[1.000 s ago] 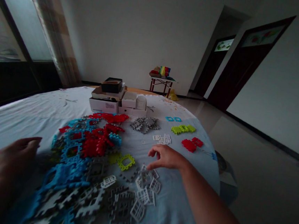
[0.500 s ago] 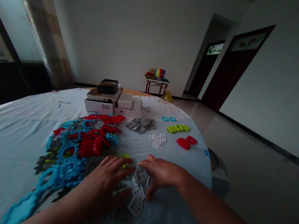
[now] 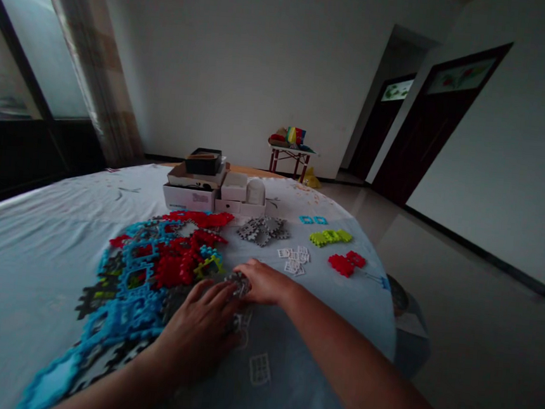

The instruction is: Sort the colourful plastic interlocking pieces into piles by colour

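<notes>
My right hand (image 3: 263, 282) is curled round a small cluster of pale lattice-like pieces (image 3: 238, 283); its fingertips are partly hidden. Right beside it, my left hand (image 3: 205, 323) reaches in low over the table, fingers stretched and touching the same cluster, thumb apart. Under the left fingers lie some white grid pieces (image 3: 243, 321), partly covered. One loose white grid piece (image 3: 259, 369) lies on the cloth nearer to me. To the left is a heap of interlocking plastic pieces, with red ones (image 3: 172, 262), blue frames (image 3: 132, 310) and dark grey ones (image 3: 113, 356).
Beyond my hands lie white grid pieces (image 3: 295, 259), grey toothed pieces (image 3: 263, 230), green pieces (image 3: 331, 237), red pieces (image 3: 346, 263) and two blue frames (image 3: 313, 220). White boxes (image 3: 190, 198) stand at the back. The round table's edge (image 3: 394, 317) curves on the right.
Both hands have moved closer together; the right has shifted left and forward with its cluster. One white grid piece now lies apart on the cloth. The view has shifted slightly.
</notes>
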{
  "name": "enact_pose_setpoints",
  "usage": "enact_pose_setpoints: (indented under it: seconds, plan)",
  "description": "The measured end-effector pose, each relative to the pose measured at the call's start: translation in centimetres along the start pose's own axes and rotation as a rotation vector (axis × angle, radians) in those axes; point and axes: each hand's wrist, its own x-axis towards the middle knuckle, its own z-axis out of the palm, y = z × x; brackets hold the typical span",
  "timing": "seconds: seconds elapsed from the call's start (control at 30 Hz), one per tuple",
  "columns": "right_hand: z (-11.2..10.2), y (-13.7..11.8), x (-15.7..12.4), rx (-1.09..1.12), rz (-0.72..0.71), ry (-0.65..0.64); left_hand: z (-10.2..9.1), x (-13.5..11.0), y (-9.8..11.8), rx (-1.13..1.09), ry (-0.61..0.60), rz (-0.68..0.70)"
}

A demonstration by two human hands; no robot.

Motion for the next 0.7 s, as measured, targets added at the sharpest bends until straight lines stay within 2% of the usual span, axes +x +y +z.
enact_pose_setpoints:
  seconds: [0.17,0.3,0.37,0.43,0.5,0.53,0.6,0.7]
  plan:
    - [0.8,0.2,1.3,0.229,0.021,0.142,-0.5,1.0,-2.3,0.129,0.043,-0.144]
    - [-1.3,-0.5,-0.6,0.159,0.029,0.208,-1.5,1.4,-3.4,0.131,0.028,-0.188]
    - [-2.5,-1.3,-2.2,0.075,0.040,0.076,-2.4,1.4,-3.9,0.108,0.035,-0.202]
    - [-3.2,-2.2,-3.7,-0.007,0.035,-0.176,-3.4,1.4,-4.6,0.088,0.068,-0.222]
    - [-3.0,-3.0,-4.8,-0.092,0.031,-0.401,-4.4,1.3,-5.4,0.077,0.110,-0.263]
    - [-2.7,-3.2,-5.2,-0.136,0.031,-0.465,-5.0,1.3,-5.9,0.074,0.128,-0.287]
    - [-2.0,-3.5,-5.6,-0.213,0.032,-0.502,-5.8,1.1,-7.0,0.068,0.157,-0.338]
    - [-1.2,-3.2,-5.2,-0.266,0.016,-0.454,-6.8,0.5,-9.0,0.084,0.217,-0.455]
